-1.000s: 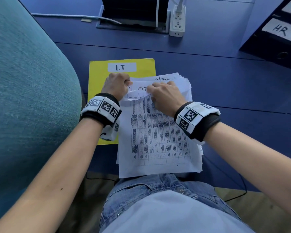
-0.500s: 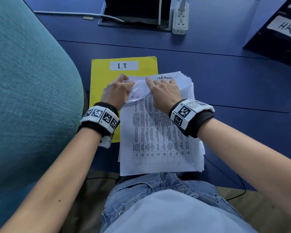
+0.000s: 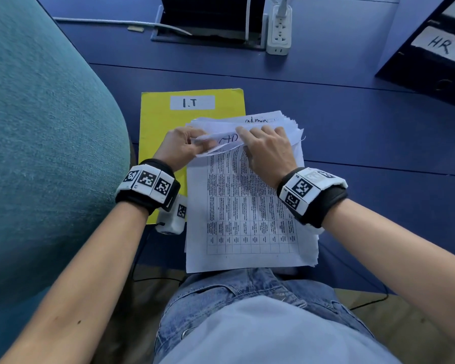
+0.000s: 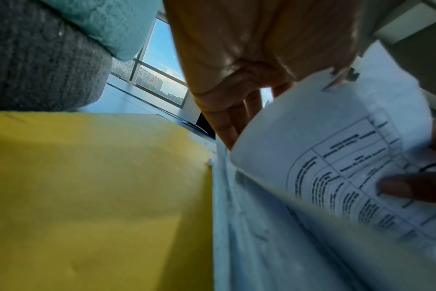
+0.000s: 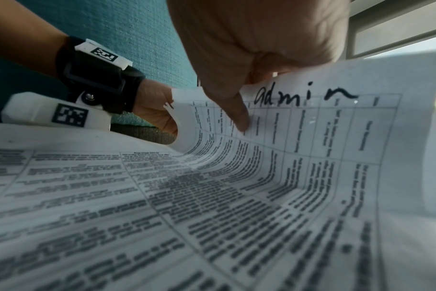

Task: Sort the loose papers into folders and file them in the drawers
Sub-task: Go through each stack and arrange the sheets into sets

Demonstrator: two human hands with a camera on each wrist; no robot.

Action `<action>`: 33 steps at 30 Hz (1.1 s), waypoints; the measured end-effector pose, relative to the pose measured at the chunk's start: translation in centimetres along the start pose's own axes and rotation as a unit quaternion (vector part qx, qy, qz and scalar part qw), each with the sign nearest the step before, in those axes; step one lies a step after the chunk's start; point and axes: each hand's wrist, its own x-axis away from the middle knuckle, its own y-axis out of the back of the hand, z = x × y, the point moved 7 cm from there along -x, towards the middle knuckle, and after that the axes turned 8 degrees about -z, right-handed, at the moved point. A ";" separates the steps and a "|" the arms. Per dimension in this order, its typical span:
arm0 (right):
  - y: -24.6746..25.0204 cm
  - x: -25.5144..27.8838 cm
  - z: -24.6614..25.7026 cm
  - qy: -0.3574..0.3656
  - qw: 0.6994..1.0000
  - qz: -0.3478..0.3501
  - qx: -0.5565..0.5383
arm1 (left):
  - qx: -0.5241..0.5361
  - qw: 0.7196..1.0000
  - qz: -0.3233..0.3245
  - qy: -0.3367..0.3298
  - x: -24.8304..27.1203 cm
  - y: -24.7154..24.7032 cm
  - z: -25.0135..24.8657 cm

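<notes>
A stack of printed papers [image 3: 250,211] lies on the blue desk, partly over a yellow folder [image 3: 166,127] labelled I.T. My left hand [image 3: 188,144] pinches the far left corner of the top sheet [image 3: 222,139]. My right hand [image 3: 260,141] holds the same sheet's far edge, which curls up toward me. In the right wrist view this top sheet [image 5: 311,137] bears the handwritten word admin; my thumb [image 5: 238,118] presses its printed face and the fingers lie behind. The left wrist view shows the curled sheet [image 4: 336,157] beside the folder [image 4: 87,187]. A black drawer unit [image 3: 441,46] labelled HR stands far right.
A teal upholstered seat [image 3: 37,153] fills the left side, close to my left arm. At the desk's back sit a white power strip [image 3: 280,30] and a dark cable tray [image 3: 208,19]. The paper stack overhangs the desk's near edge above my lap.
The far edge of the top sheet has been peeled up and curled back toward me. My right fingers stretched out over the edge and now hold it; my left hand stays at the corner.
</notes>
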 end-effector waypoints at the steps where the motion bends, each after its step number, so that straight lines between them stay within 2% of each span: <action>1: 0.0 0.0 0.1 0.006 1.000 -0.005 0.000 | -0.007 1.000 -0.003 0.002 0.0 0.0 0.1; 4: 0.2 0.0 0.1 0.004 1.000 -0.012 -0.009 | -0.021 0.999 -0.023 0.013 -0.2 0.4 0.0; 6: 0.3 0.0 0.2 0.000 1.000 -0.013 -0.016 | 0.006 0.997 -0.032 0.075 -0.6 0.7 1.0; 9: 0.8 -0.2 -0.1 -0.008 1.000 -0.019 -0.020 | 0.169 0.965 -0.073 0.185 -0.7 0.9 2.2; 13: 1.5 -0.4 -0.2 -0.001 0.999 -0.035 -0.031 | 0.304 0.931 -0.065 0.192 -0.3 0.9 1.7; 16: 1.8 -0.5 -0.3 -0.026 0.997 0.016 -0.070 | 0.381 0.901 -0.014 0.206 0.0 0.6 1.6; 18: 1.5 -0.6 -0.4 -0.054 0.992 0.064 -0.099 | 0.356 0.917 0.032 0.177 0.0 0.2 1.0; 20: 2.1 -1.0 0.4 -0.051 0.990 0.027 -0.129 | 0.317 0.935 0.069 0.141 0.0 -0.2 0.3; 22: 2.4 -1.2 1.1 -0.030 0.990 -0.006 -0.136 | 0.297 0.942 0.090 0.131 0.1 -0.6 -0.3; 27: 1.9 -0.5 2.1 0.052 0.989 0.009 -0.138 | 0.215 0.971 0.073 0.072 0.2 -0.3 -1.5; 29: 1.7 -0.2 2.4 0.083 0.986 0.004 -0.144 | 0.193 0.977 0.055 0.073 0.2 0.0 -1.4; 33: 1.9 0.0 2.0 0.082 0.983 -0.045 -0.157 | 0.187 0.979 0.012 0.078 -0.2 0.1 -1.0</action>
